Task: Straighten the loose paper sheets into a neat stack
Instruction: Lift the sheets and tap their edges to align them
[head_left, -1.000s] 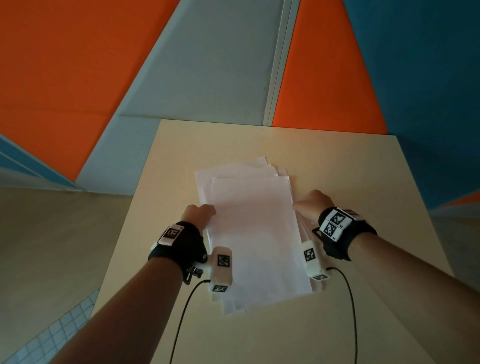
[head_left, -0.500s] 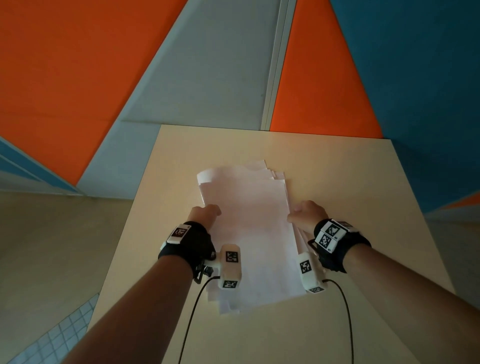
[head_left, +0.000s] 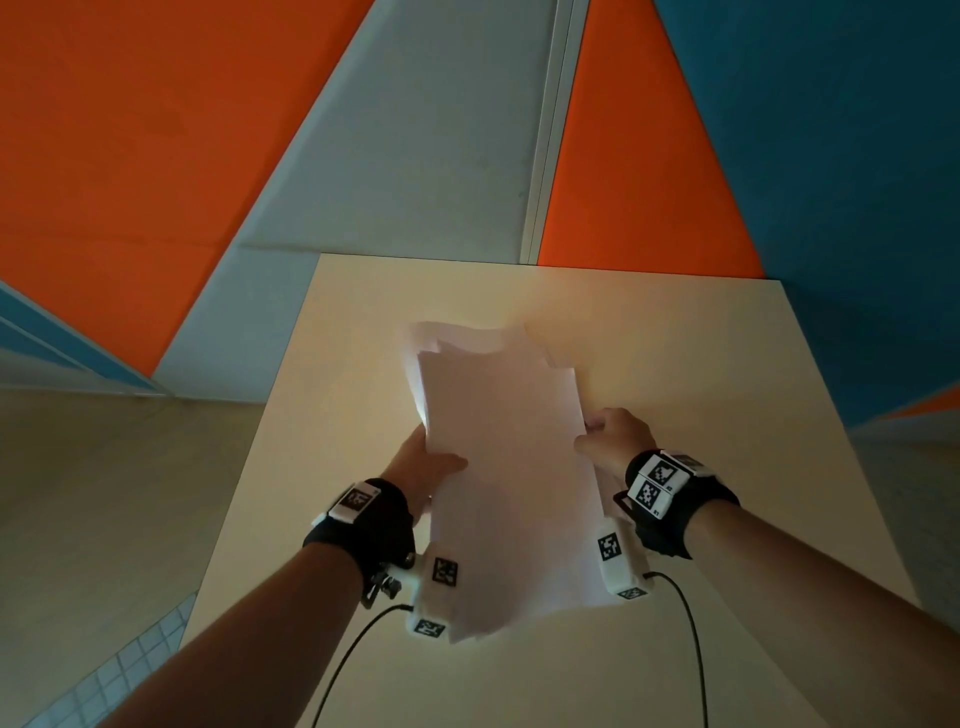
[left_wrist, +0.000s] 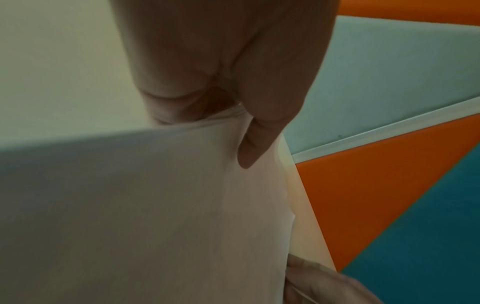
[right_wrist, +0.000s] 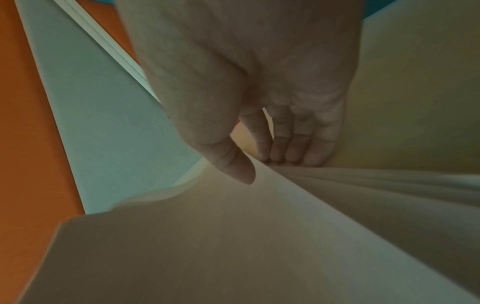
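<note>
The paper sheets (head_left: 506, 467) are held between the two hands above the table (head_left: 701, 364), their far edges uneven. The left hand (head_left: 423, 470) pinches their left edge, thumb on top; the right hand (head_left: 615, 436) pinches the right edge.

Both forearms reach forward from the near edge, wrists banded. The left hand (head_left: 427, 465) pinches the paper sheets' (head_left: 511, 483) left edge, thumb on top; the right hand (head_left: 613, 439) grips their right edge, fingers curled underneath.

Black wristbands (head_left: 363, 530), checkered white tags (head_left: 655, 483)
</note>
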